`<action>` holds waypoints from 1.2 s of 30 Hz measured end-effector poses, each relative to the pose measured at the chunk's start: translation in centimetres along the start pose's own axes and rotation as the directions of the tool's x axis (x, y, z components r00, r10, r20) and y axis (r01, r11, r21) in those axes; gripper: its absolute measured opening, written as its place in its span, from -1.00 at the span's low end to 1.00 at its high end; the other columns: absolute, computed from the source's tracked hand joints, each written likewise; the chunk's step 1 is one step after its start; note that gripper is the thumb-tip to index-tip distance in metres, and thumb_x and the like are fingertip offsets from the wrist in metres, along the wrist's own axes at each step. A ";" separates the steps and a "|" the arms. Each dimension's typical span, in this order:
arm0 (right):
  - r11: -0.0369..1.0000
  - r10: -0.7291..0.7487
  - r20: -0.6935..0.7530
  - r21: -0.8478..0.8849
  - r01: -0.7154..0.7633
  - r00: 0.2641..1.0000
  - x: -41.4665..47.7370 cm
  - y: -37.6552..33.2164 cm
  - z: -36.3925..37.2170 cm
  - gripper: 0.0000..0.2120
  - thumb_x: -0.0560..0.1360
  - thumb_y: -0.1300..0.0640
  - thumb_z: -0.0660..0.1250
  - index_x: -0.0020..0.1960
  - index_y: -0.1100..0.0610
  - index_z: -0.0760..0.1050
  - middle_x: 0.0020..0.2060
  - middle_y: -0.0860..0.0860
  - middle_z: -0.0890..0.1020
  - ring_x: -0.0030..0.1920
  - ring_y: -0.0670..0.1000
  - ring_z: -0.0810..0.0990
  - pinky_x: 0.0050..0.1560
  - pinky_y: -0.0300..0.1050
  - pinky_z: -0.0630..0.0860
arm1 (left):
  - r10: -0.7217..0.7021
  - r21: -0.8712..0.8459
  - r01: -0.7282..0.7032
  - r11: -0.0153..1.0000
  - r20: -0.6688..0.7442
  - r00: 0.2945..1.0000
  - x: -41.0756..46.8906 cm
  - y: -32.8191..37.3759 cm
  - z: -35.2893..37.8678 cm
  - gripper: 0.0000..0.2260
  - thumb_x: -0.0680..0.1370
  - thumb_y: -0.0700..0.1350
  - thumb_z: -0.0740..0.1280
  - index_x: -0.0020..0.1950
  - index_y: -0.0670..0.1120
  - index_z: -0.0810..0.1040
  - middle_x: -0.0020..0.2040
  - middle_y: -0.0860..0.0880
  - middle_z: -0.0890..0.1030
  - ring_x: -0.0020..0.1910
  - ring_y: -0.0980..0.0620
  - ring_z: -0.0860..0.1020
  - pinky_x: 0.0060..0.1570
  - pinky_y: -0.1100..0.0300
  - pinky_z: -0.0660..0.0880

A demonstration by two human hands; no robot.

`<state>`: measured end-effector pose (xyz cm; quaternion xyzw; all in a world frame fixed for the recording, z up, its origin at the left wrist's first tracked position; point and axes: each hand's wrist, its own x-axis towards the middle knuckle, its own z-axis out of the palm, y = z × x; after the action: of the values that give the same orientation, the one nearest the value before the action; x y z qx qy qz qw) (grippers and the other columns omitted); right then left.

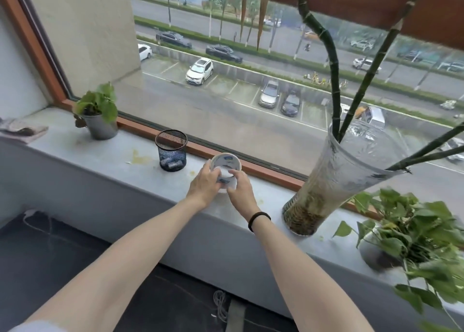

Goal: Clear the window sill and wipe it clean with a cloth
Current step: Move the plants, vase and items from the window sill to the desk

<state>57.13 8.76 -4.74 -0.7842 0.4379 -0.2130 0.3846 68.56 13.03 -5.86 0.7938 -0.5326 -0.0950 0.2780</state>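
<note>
A grey window sill runs from left to right under the glass. On its middle stands a white round tub with blue print. My left hand grips the tub's left side and my right hand grips its right side. A folded cloth lies at the sill's far left end. Yellowish stains mark the sill left of a black mesh pen cup.
A small potted plant in a grey pot stands at the left. A tall glass vase with bamboo stalks leans at the right, beside a leafy plant in a pot. Below the sill is a dark floor with cables.
</note>
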 end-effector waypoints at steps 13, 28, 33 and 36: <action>0.934 -0.357 -0.084 -0.040 0.354 0.930 -8.0 -2.5 0.7 -0.88 0.49 0.20 0.32 0.00 0.22 0.49 0.04 0.07 0.47 0.07 0.05 0.43 -0.05 -0.28 0.28 | -0.089 -0.226 0.034 0.974 -0.234 0.968 -11.6 1.4 -5.3 -0.47 0.47 -0.09 0.41 0.39 -0.02 0.31 0.34 -0.05 0.37 0.19 0.04 0.41 0.13 0.10 0.41; 0.720 -0.668 0.537 0.291 0.630 0.515 -32.2 -9.1 15.7 -0.87 0.49 0.17 0.34 -0.01 0.20 0.51 0.04 0.06 0.48 0.12 0.07 0.43 0.10 -0.18 0.35 | -0.675 -0.315 0.607 0.729 -0.477 0.563 -46.0 -4.0 -10.9 -0.09 0.38 -0.03 0.49 0.54 -0.01 -0.06 0.45 -0.11 0.27 0.40 -0.13 0.23 0.30 0.04 0.25; 0.736 -0.644 0.664 0.404 0.543 0.380 -39.0 -12.2 19.4 -0.75 0.48 0.20 0.34 0.15 0.15 0.43 0.12 0.05 0.51 0.14 0.08 0.49 0.06 -0.21 0.37 | -0.770 -0.459 0.641 0.615 -0.528 0.360 -54.3 -5.3 -12.6 -0.05 0.36 -0.16 0.52 0.53 -0.05 -0.06 0.42 -0.10 0.32 0.38 -0.09 0.30 0.23 0.16 0.26; 0.785 -0.591 0.744 0.442 0.433 0.312 -41.9 -13.9 21.4 -0.45 0.51 0.20 0.31 0.44 0.06 0.18 0.28 0.05 0.50 0.22 0.06 0.51 0.20 -0.08 0.45 | -0.819 -0.546 0.650 0.529 -0.529 0.222 -58.2 -7.0 -13.3 0.01 0.30 -0.13 0.57 0.53 -0.07 -0.05 0.39 -0.09 0.38 0.35 -0.10 0.37 0.26 0.07 0.36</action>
<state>56.68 57.81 -6.77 -0.8453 -0.1030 0.0580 0.5211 55.88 71.81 -7.13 0.8769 0.0860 0.0610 0.4690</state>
